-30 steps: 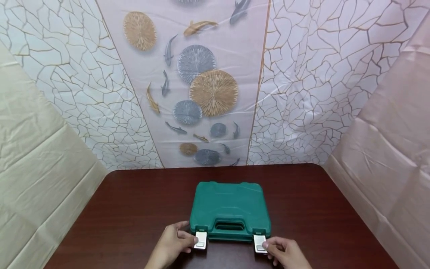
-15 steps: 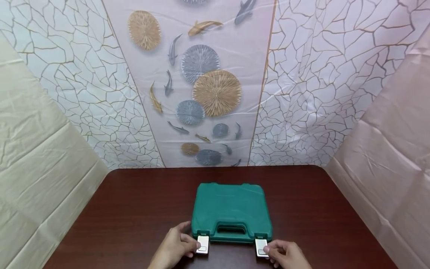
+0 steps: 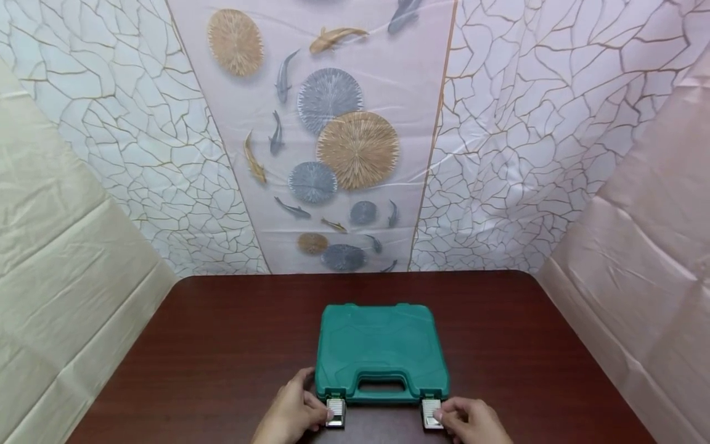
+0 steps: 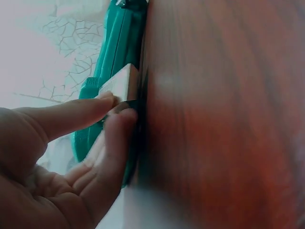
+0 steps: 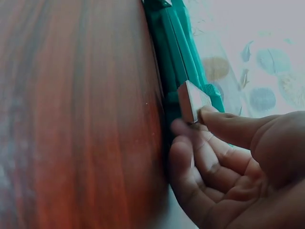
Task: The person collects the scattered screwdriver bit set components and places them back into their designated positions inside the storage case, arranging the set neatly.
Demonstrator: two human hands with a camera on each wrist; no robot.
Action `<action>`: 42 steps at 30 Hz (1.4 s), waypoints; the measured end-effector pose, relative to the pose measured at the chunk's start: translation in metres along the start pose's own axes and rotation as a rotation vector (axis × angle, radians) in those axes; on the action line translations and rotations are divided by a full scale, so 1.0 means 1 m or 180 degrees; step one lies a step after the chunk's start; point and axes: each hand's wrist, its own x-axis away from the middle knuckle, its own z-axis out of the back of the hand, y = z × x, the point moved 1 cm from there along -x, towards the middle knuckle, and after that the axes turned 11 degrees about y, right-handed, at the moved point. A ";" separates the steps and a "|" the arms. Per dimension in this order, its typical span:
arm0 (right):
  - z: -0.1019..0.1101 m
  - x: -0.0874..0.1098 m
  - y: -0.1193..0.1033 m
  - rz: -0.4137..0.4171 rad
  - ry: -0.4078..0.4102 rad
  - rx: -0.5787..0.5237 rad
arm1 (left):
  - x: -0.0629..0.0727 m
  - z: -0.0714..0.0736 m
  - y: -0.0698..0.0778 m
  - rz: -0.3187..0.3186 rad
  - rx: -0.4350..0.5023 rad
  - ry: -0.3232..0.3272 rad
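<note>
A green plastic carrying case (image 3: pixel 383 339) lies flat on the dark red-brown table, its cut-out handle facing the person. Two silver metal latches stick out from its front edge. My left hand (image 3: pixel 291 410) pinches the left latch (image 3: pixel 335 406) between thumb and a finger, while another finger reaches to the case's left corner. With thumb on top and fingers beneath, my right hand (image 3: pixel 474 420) pinches the right latch (image 3: pixel 429 407). In the left wrist view the latch (image 4: pixel 121 83) angles away from the case front. The lid sits down on the base.
Wooden tabletop (image 3: pixel 238 345) surrounds the case on all sides. Behind it hangs a patterned cloth (image 3: pixel 355 148) with fish and round leaf prints. Plain beige cloth panels (image 3: pixel 72 296) flank the table left and right.
Both latches have changed tilt slightly, their ridged faces now showing more clearly. Both hands keep their pinch on the latches. The head view has shifted a little.
</note>
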 end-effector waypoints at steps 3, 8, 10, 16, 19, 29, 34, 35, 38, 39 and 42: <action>-0.002 0.001 -0.007 -0.0047 0.0159 0.0308 | 0.002 0.000 0.003 -0.0159 -0.0641 0.0209; -0.002 0.006 -0.019 -0.0049 0.0499 0.0942 | 0.013 -0.002 0.013 -0.0479 -0.1556 0.0522; 0.000 0.008 -0.023 0.0177 0.0607 0.1123 | 0.016 -0.003 0.019 -0.0756 -0.1789 0.0441; 0.003 0.011 -0.032 0.1871 0.0561 0.1843 | 0.018 -0.009 0.030 -0.2070 -0.2702 0.0133; 0.002 0.011 -0.033 0.2347 0.0477 0.2268 | 0.020 -0.014 0.028 -0.2426 -0.3127 0.0315; -0.003 0.012 -0.031 0.2913 0.0797 0.2696 | 0.021 -0.029 0.022 -0.3351 -0.3688 0.1457; -0.003 0.010 -0.029 0.2850 0.0775 0.2482 | 0.025 -0.032 0.023 -0.3319 -0.3835 0.1400; -0.003 0.009 -0.029 0.2800 0.0733 0.2440 | 0.025 -0.032 0.023 -0.3308 -0.3840 0.1399; -0.003 0.008 -0.030 0.2591 0.0551 0.2303 | 0.025 -0.031 0.023 -0.3267 -0.3790 0.1364; -0.003 0.008 -0.031 0.2512 0.0495 0.2259 | 0.024 -0.030 0.023 -0.3258 -0.3747 0.1313; -0.002 0.006 -0.032 0.2299 0.0337 0.2123 | 0.023 -0.028 0.022 -0.3292 -0.3636 0.1166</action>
